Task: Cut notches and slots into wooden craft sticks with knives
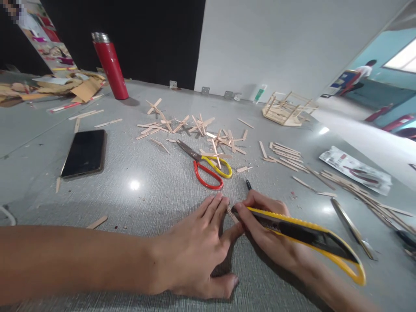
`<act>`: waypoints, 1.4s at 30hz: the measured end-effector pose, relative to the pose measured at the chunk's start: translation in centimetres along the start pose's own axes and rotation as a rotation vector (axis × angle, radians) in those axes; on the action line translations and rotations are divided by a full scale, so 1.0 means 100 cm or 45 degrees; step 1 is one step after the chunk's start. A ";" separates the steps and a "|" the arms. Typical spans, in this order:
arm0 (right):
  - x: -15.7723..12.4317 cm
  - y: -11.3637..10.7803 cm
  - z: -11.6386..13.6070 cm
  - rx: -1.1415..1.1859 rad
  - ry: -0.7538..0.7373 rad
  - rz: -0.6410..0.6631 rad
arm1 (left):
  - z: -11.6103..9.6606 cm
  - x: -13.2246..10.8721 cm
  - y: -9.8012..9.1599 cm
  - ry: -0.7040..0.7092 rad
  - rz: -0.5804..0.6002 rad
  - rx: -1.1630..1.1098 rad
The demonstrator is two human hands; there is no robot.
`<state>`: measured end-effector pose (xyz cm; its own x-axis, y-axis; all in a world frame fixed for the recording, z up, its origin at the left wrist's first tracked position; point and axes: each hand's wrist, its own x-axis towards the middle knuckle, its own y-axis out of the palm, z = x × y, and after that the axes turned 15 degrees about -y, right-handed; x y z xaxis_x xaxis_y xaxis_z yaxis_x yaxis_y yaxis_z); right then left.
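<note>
My left hand (pixel 201 247) lies flat on the grey table (pixel 146 199), fingers stretched out, fingertips pressing a small wooden stick (pixel 231 214). My right hand (pixel 266 229) is closed round a yellow and black utility knife (pixel 308 236), its tip meeting the stick beside my left fingertips. A black pen (pixel 248 184) lies just beyond my right hand. Most of the stick is hidden under the fingers.
Red and yellow scissors (pixel 208 167) lie ahead among scattered wooden sticks (pixel 195 128). A black phone (pixel 85 152) is at left, a red flask (pixel 110 65) behind it. A stick frame model (pixel 286 110), a plastic packet (pixel 355 169) and more sticks (pixel 286 154) lie right.
</note>
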<state>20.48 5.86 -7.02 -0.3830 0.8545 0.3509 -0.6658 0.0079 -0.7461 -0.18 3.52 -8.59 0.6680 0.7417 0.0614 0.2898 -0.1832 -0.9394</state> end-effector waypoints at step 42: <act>0.000 -0.002 -0.002 -0.009 -0.123 0.040 | -0.003 -0.001 -0.002 -0.010 -0.023 0.103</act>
<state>20.75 6.00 -7.00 -0.4636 0.8003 0.3802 -0.6483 -0.0139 -0.7612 -0.13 3.33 -8.30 0.6577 0.7494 0.0766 0.2454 -0.1170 -0.9623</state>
